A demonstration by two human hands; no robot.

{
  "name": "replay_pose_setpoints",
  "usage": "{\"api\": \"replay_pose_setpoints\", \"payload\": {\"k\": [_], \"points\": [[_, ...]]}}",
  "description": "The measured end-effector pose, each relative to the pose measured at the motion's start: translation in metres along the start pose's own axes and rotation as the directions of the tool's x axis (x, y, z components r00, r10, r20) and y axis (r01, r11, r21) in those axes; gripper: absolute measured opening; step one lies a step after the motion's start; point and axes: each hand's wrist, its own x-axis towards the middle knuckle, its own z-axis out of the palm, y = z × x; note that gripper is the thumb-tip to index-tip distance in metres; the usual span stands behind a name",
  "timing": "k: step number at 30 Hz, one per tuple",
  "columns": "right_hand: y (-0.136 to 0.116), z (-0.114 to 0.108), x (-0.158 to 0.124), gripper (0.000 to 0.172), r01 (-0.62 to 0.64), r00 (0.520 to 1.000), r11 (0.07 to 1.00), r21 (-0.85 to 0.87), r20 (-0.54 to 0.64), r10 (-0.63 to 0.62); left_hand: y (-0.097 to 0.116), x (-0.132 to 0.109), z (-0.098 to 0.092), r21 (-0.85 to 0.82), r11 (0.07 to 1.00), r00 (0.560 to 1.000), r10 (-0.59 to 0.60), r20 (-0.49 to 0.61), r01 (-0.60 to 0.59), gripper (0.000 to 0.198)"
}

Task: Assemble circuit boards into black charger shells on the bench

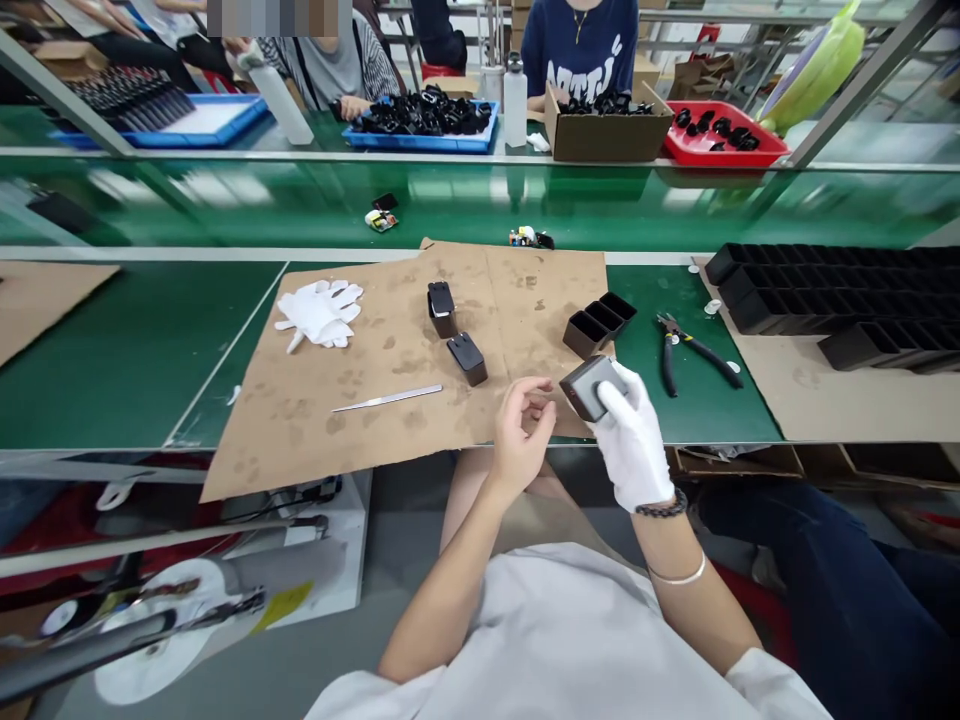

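My right hand (631, 440), in a white glove, grips a black plastic box-shaped housing (583, 388) above the front edge of the bench, thumb on its grey-looking face. Just left of it is my bare left hand (523, 435), fingers loosely curled and apart, with nothing visible in them and not touching the housing. Beyond the right hand, a row of open-topped black housings (600, 325) rests at the cardboard's right edge. Two black adapter-like units, one farther back (441, 308) and one nearer (467, 358), are on the cardboard sheet (405, 440).
A white glove (322, 312) and a thin metal file (388, 398) lie to the left on the cardboard. Black-handled cutters (694, 355) are at right, before stacked black housings (840, 290). Small electronic parts (531, 237) sit on the green strip behind. Co-workers sit across the bench.
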Motion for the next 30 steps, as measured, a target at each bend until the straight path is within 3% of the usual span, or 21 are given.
{"api": "replay_pose_setpoints", "payload": {"k": [2, 3, 6, 9, 20, 27, 30], "points": [[-0.015, 0.005, -0.005, 0.028, -0.286, 0.956, 0.915, 0.283, 0.141, 0.256, 0.001, 0.000, 0.000, -0.012, 1.000, 1.000, -0.020, -0.002, 0.020, 0.021], [-0.023, 0.008, -0.008, 0.024, -0.386, 0.921, 0.846, 0.368, 0.213, 0.327, 0.002, 0.001, 0.000, -0.012, 1.000, 1.000, -0.026, -0.002, 0.026, 0.021], [-0.042, 0.013, -0.018, 0.022, -0.487, 0.873, 0.720, 0.494, 0.293, 0.389, 0.003, 0.001, 0.000, -0.009, 1.000, 1.000, -0.027, 0.006, 0.027, 0.022], [-0.051, 0.019, -0.026, 0.020, -0.472, 0.881, 0.706, 0.527, 0.285, 0.377, 0.003, 0.002, 0.000, -0.004, 1.000, 1.000, -0.007, 0.008, 0.007, 0.022], [-0.066, 0.043, -0.042, 0.014, -0.371, 0.925, 0.793, 0.484, 0.112, 0.364, 0.006, 0.000, 0.000, 0.015, 0.998, 0.997, 0.062, 0.036, -0.062, 0.014], [-0.069, 0.060, -0.052, 0.016, -0.260, 0.961, 0.882, 0.393, 0.017, 0.275, 0.007, 0.003, 0.001, -0.027, 0.999, 0.997, 0.048, 0.067, -0.047, 0.009], [-0.067, 0.061, -0.049, 0.020, -0.176, 0.981, 0.928, 0.328, -0.019, 0.193, 0.015, -0.002, -0.002, -0.093, 0.994, 0.996, -0.045, 0.075, 0.052, 0.014]]}}
